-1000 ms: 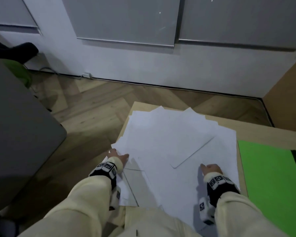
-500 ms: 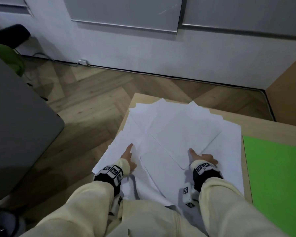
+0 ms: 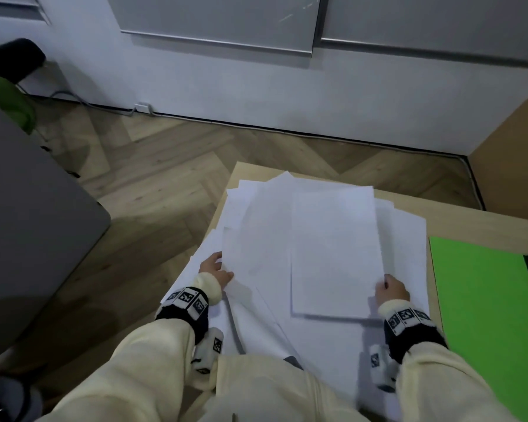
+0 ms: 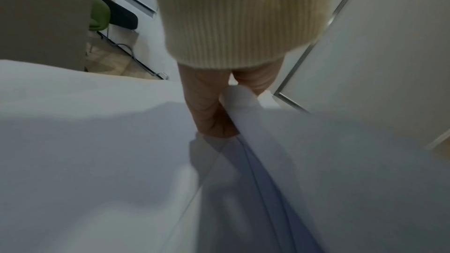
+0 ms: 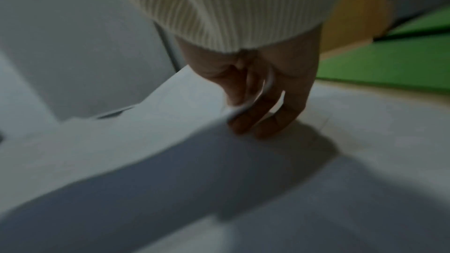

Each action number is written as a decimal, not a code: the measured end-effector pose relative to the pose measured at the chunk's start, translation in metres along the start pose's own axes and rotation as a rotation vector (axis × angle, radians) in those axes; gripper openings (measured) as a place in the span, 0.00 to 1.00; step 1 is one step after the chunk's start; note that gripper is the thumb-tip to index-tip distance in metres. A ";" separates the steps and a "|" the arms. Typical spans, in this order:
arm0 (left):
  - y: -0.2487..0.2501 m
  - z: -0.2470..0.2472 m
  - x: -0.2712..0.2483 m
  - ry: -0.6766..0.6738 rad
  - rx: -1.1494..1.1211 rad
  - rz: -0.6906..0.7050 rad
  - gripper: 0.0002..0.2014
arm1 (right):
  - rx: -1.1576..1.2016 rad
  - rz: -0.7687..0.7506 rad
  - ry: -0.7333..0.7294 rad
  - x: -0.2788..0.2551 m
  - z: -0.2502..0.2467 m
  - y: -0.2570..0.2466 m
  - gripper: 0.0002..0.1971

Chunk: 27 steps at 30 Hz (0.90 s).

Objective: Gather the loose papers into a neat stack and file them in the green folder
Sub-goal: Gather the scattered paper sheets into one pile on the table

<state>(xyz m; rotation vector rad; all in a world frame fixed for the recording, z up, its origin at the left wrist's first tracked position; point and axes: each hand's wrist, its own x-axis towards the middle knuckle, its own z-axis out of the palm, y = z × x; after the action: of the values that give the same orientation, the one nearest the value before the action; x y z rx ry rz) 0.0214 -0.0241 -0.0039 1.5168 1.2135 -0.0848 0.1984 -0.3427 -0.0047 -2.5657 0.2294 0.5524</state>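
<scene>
White papers (image 3: 302, 245) are spread in an overlapping, fanned pile over the left part of the wooden desk (image 3: 470, 220); some sheets at the left are seen to overhang the desk's edge. The left hand (image 3: 215, 269) is placed at the left margin of the pile, level with its nearer half; in the left wrist view its fingers (image 4: 207, 114) are tucked beneath a raised bundle of sheets, whose edge is curled over them, so a grasp on the papers is indicated. The right hand (image 3: 390, 289) is set at the right margin of an upper sheet; in the right wrist view, which is blurred, the edge of the paper (image 5: 170, 122) is pinched between thumb and fingers (image 5: 258, 114) and lifted off the sheets lying below. The green folder (image 3: 482, 315) lies flat on the desk just to the right of the pile, close beside the right hand; whether its edge is touched by the outermost sheet cannot be told. Cream knitted sleeves (image 3: 153, 360) and marker-printed wristbands (image 3: 186, 298) are worn on both arms; a herringbone wood floor (image 3: 165, 184) is seen beyond the desk.
</scene>
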 end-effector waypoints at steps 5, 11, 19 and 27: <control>0.015 0.016 -0.018 -0.127 0.051 -0.008 0.22 | -0.148 -0.057 -0.216 -0.024 0.011 0.017 0.20; 0.014 0.045 -0.027 -0.031 0.030 0.012 0.26 | -0.146 0.035 -0.324 -0.046 0.026 0.008 0.35; 0.007 0.040 -0.026 -0.044 0.175 0.046 0.21 | -0.034 0.033 -0.139 -0.032 0.007 0.014 0.21; 0.009 0.079 -0.040 -0.285 0.371 0.146 0.22 | 0.205 0.073 -0.304 -0.037 0.022 0.007 0.40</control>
<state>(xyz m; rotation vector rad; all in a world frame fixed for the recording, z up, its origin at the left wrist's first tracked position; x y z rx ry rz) 0.0512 -0.1082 -0.0010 1.8373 0.8867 -0.4345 0.1552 -0.3356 -0.0098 -2.2482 0.2593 0.8873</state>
